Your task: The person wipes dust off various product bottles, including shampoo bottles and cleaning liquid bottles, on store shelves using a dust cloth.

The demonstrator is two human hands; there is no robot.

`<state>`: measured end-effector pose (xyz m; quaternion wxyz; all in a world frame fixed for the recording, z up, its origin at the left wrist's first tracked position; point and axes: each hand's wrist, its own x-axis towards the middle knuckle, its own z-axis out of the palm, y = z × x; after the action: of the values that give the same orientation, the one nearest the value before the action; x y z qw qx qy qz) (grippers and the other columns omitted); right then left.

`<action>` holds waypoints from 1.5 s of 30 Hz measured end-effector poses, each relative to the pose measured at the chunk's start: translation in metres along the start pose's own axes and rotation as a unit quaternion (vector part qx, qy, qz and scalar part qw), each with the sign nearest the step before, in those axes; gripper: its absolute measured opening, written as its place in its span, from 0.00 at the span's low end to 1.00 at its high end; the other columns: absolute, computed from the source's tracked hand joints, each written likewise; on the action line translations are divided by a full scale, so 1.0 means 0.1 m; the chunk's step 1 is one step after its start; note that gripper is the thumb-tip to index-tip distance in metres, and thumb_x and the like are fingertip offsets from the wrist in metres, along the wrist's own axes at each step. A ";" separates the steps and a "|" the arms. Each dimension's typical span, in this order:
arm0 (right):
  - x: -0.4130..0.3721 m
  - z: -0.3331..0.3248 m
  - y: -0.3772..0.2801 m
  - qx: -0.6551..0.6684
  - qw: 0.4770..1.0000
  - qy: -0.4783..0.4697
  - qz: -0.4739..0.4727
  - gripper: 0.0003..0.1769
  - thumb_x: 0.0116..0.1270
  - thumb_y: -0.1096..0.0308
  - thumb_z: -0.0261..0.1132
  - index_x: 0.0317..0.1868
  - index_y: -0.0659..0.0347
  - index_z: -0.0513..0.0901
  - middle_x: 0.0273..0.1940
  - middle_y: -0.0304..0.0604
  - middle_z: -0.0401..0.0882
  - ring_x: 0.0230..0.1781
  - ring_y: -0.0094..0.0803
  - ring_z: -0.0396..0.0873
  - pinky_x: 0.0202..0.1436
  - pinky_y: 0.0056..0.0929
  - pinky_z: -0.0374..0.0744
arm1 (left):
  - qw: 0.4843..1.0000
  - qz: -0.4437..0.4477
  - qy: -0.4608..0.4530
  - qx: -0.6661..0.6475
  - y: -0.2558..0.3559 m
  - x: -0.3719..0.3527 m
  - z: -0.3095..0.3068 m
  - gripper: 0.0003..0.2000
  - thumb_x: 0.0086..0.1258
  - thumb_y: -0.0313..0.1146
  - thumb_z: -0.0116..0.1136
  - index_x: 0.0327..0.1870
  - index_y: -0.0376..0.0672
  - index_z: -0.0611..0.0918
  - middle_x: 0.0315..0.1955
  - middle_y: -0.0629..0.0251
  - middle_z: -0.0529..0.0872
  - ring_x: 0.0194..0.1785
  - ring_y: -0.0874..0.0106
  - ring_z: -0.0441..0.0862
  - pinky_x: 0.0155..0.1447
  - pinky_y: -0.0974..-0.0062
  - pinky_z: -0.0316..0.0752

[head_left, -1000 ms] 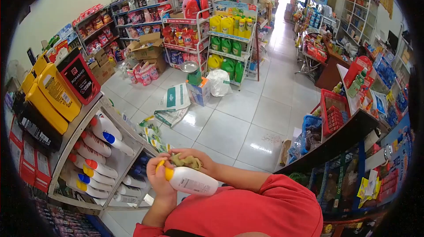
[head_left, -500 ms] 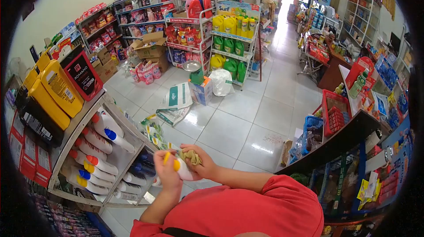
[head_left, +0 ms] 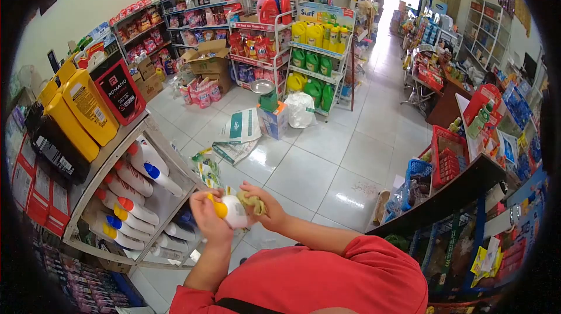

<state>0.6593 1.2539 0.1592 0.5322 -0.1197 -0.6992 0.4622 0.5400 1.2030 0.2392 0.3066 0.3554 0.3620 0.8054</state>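
A white bottle with a yellow cap (head_left: 236,214) is held in front of my red shirt, tilted with its cap toward the left. My left hand (head_left: 208,218) has its fingers wrapped round the cap end. A crumpled yellow-green cloth (head_left: 253,202) is gripped in my right hand (head_left: 270,211), against the bottle's other end. My right fingers partly hide that end. To the left, similar white bottles with red, blue and yellow caps (head_left: 138,213) lie on the shelf unit (head_left: 169,220).
Large yellow bottles (head_left: 87,112) and a Romano box (head_left: 120,92) stand on the shelf top. A plastic sack (head_left: 238,130), a green scale (head_left: 268,100) and a white bag (head_left: 301,110) are on the tiled floor (head_left: 304,168). At right is a counter with a red basket (head_left: 449,149).
The bottle and both hands have shifted slightly; more of the white body shows now, and the cloth has moved to the bottle's far end. The camera view has turned a little left.
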 end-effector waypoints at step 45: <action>-0.01 -0.18 -0.25 0.460 0.793 -0.159 0.366 0.44 0.47 0.66 0.73 0.62 0.61 0.59 0.52 0.45 0.70 0.51 0.34 0.72 0.53 0.34 0.74 | 0.998 -0.032 -0.055 0.024 0.05 0.28 -0.16 0.15 0.66 0.36 0.45 0.48 0.36 0.70 0.33 0.55 0.79 0.36 0.67 0.76 0.44 0.71 0.71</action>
<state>0.6831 1.2492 0.1779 0.1966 -0.0328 -0.3826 0.9022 0.5106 1.2160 0.2451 0.3429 0.3945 0.3750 0.7656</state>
